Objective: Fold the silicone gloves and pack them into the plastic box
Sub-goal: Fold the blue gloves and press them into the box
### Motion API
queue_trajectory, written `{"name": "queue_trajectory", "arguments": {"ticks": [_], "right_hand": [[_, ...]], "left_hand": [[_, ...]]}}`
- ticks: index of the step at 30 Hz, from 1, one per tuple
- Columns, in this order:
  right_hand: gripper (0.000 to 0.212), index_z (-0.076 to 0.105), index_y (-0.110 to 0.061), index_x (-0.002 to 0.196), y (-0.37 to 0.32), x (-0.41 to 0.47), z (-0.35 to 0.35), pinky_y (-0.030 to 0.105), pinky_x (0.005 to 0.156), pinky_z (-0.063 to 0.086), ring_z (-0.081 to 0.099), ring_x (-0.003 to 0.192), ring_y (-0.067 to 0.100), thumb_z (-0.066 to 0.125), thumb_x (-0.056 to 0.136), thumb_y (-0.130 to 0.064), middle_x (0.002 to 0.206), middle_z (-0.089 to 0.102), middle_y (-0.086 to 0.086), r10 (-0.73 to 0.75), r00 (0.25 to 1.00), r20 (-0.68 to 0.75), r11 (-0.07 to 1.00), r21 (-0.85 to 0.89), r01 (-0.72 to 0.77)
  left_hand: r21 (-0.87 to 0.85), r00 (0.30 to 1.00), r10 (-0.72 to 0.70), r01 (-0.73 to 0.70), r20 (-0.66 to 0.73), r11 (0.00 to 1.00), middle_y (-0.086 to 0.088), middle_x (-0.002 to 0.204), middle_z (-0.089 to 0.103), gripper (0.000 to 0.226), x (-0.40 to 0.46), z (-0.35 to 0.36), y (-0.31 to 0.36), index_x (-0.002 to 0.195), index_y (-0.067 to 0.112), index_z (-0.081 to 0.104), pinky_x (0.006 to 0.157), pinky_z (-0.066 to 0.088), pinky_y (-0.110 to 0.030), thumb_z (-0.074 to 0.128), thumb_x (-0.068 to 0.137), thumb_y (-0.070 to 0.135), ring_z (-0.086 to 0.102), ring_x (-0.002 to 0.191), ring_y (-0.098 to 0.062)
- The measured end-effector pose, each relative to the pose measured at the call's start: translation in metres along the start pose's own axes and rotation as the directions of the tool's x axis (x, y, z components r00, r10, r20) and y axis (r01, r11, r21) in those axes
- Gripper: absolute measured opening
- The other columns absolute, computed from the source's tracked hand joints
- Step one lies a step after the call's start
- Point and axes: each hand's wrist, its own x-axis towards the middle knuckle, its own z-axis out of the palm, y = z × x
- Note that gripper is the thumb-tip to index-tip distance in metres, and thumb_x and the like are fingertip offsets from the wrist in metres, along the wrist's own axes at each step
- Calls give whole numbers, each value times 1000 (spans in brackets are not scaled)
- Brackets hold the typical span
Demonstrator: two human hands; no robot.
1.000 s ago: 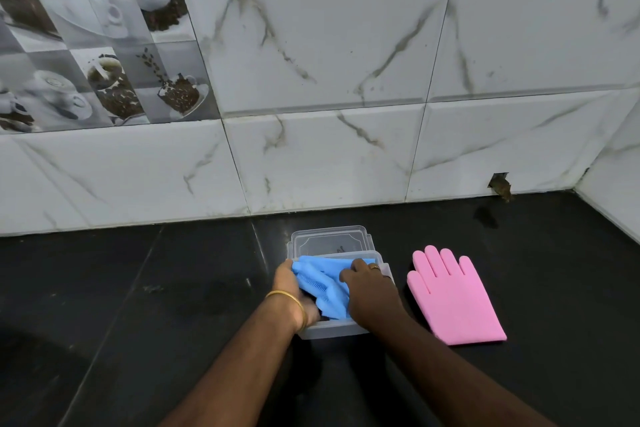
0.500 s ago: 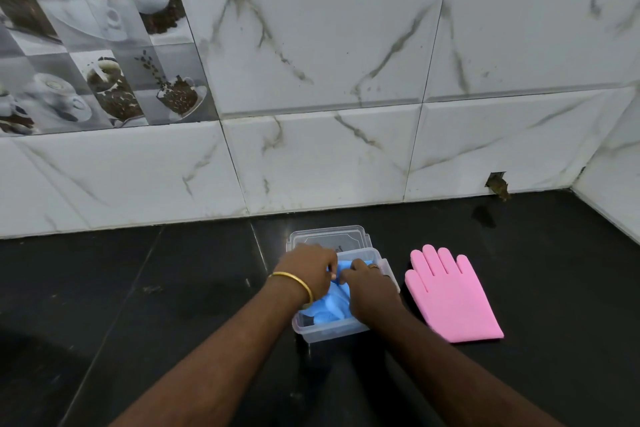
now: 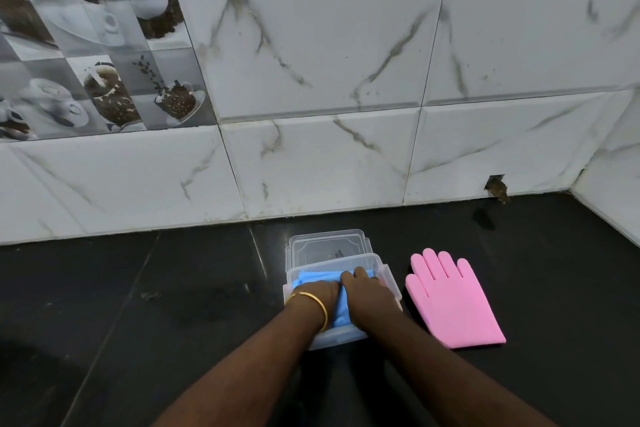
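Both the left hand point(image 3: 317, 293) and right hand point(image 3: 369, 298) press the folded blue glove point(image 3: 341, 312) flat into the plastic box point(image 3: 393, 284) at lower centre; how far their fingers curl I cannot tell. The pink glove point(image 3: 453, 305) lies unfolded to its right, still to pack.

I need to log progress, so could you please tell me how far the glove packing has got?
Done: the blue glove lies folded inside the plastic box. In hand: the left hand and right hand press it down. Left: the pink glove lies flat and unfolded on the counter to the right of the box, and the lid sits behind it.

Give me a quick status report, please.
Both hands, left and right, pressing blue glove into plastic box. Pink glove unfolded alongside. Nothing obstructing.
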Motion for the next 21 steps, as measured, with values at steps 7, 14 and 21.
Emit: {"name": "queue_trajectory", "arguments": {"ticks": [7,14,21], "right_hand": [[52,37,-21,142,2,8,5,43,97,48,51,122,34,55,92,-16,146,33,11,-7,999,33,1000,-13,7],[60,40,-19,144,5,20,7,46,108,38,43,129,40,63,89,-19,147,32,14,-21,987,159,996,-80,34],[59,37,-20,146,4,21,6,42,111,31,39,132,39,61,92,-24,147,31,15,-5,982,189,997,-72,19]], "left_hand": [[-83,980,40,-24,195,996,-9,133,56,87,15,-5,-10,142,15,32,103,46,-39,76,68,25,56,120,-28],[-150,949,110,-68,297,986,-6,129,59,77,24,-9,-12,137,19,43,103,46,-42,76,68,29,57,117,-28],[-165,948,121,-75,295,984,-6,135,56,79,20,-12,-11,140,19,41,103,46,-44,73,70,32,56,120,-29]]}}
